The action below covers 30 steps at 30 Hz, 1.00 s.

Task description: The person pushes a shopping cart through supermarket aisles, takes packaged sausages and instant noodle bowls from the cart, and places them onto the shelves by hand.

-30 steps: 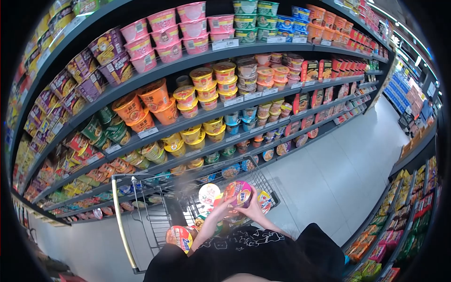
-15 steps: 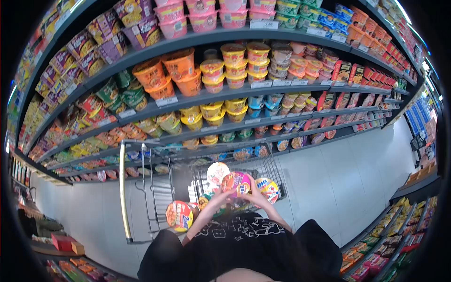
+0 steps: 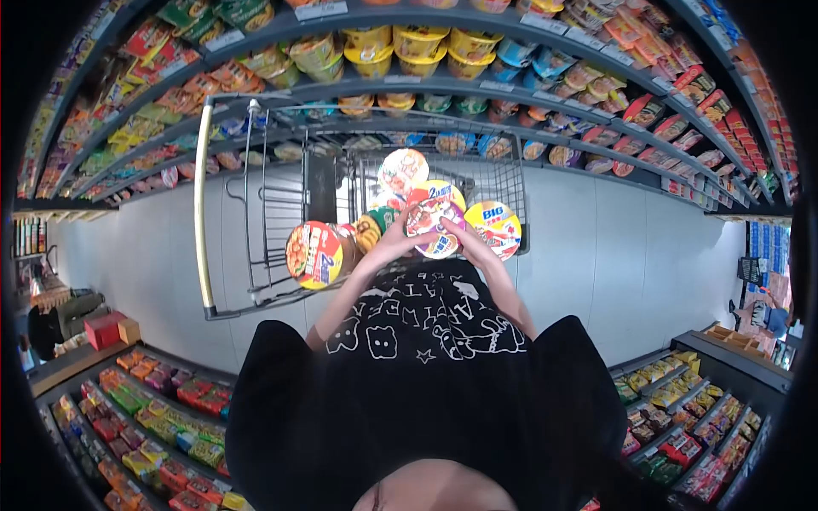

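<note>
A purple-and-white instant noodle cup (image 3: 433, 228) sits between my two hands over the shopping cart (image 3: 520, 166). My left hand (image 3: 394, 242) grips its left side, and my right hand (image 3: 470, 242) closes round its right side. Just beyond it lies a noodle cup with a yellow and red lid (image 3: 445, 194), partly hidden. A white-lidded noodle bowl (image 3: 403, 170) is farther back. To the right is a noodle bowl marked BIG (image 3: 496, 228). On the left lies a large red and yellow noodle bowl (image 3: 313, 255), with green and yellow packaging (image 3: 373, 228) beside my left hand.
Shelves of instant noodles (image 3: 417, 51) curve along the far side, close behind the cart. The cart's pale handle (image 3: 202, 204) is at the left. Low snack racks (image 3: 162, 417) stand behind me on both sides. Another person (image 3: 771, 317) is at the far right edge.
My view has tilted downward, so the cart and hands appear higher. The noodle cup has turned in my hands, showing a different face. Both hands still hold it.
</note>
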Motion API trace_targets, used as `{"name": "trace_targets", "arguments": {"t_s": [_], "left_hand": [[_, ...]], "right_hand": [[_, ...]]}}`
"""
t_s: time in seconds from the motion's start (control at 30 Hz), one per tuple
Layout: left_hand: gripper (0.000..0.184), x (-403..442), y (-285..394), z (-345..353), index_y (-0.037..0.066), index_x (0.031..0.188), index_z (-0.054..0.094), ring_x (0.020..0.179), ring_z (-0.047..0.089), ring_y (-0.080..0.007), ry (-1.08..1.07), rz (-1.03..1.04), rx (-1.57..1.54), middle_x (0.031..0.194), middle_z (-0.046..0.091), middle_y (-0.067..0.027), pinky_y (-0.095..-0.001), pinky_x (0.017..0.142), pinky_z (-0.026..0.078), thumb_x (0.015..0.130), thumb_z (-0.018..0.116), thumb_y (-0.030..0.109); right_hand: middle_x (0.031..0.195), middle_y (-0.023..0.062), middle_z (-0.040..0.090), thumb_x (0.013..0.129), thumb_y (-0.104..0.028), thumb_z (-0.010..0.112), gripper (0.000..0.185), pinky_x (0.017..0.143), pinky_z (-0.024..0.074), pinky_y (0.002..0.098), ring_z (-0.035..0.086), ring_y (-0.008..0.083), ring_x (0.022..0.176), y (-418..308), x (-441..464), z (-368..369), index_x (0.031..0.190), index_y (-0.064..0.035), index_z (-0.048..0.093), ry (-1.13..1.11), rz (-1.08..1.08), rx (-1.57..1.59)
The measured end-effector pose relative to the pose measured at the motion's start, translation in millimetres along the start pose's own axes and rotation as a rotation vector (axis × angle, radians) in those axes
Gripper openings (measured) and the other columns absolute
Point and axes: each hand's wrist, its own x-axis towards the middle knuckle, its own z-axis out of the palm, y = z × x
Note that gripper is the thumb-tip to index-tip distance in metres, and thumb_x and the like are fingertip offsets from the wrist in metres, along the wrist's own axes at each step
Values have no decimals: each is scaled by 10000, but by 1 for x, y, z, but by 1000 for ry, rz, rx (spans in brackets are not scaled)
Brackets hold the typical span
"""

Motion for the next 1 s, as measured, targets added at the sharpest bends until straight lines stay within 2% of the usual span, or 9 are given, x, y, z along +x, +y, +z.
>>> {"name": "trace_targets", "arguments": {"t_s": [0.13,0.3,0.4,0.5,0.6,0.73,0.83,0.97,1.0], "left_hand": [[868,-7,-10,-27,-41,1284,178,924,548,-212,146,193,-240,1113,482,-144,-289,702,506,646,722,183],[800,24,-10,-118,-28,1190,306,878,548,-198,521,261,10,1065,489,-159,-282,602,510,571,765,185],[790,66,4,-170,-8,1167,323,800,580,-218,487,36,95,1012,521,-140,-326,579,526,548,778,178],[728,113,0,-198,25,1173,330,825,585,-293,368,-296,-55,1044,516,-154,-419,639,526,594,754,148],[686,184,-104,-251,44,1181,320,825,585,-295,16,-560,-463,1051,517,-155,-473,659,511,634,728,120],[477,176,-148,-224,59,1115,426,856,579,-275,241,-450,-415,947,571,-131,-440,709,499,700,658,22],[447,188,-180,-227,90,1089,462,854,570,-209,32,-485,-339,919,582,-75,-403,667,493,698,669,30],[541,228,-235,-237,16,1081,490,856,579,-187,206,-127,402,932,603,-80,-293,735,476,603,721,120],[599,218,-209,-228,44,1059,516,897,575,-220,235,-319,725,960,600,-109,-300,781,461,548,761,241]], "right_hand": [[1140,64,469,860,-399,431,498,842,414,294,495,155,1004,-3,10,10,1209,-49,369,-173,-71,62],[1217,169,410,728,-274,650,580,932,331,317,402,286,1129,-5,62,-28,1178,-16,390,327,-533,-845],[1173,123,456,654,-357,683,643,929,290,463,405,307,1106,-6,67,-34,1160,-52,431,695,-330,-1609],[1152,97,474,633,-394,685,666,920,272,512,393,286,1121,-6,58,-47,1159,-62,447,791,-93,-1605],[1150,128,468,632,-345,697,647,904,308,496,409,283,1111,6,30,-79,1152,-47,453,1036,-159,-1340],[1036,183,519,649,-188,703,595,655,501,367,590,223,815,70,-3,-151,1124,42,428,1168,-319,-956],[931,130,564,737,-151,646,549,594,520,285,601,178,705,59,-40,-105,1170,34,365,924,-55,-143],[953,129,559,767,-197,626,617,607,531,285,607,189,707,81,-39,-88,1237,21,291,841,-145,95],[953,129,559,767,-197,626,617,607,531,285,607,189,707,83,-39,-84,1237,21,291,856,-160,107]]}}
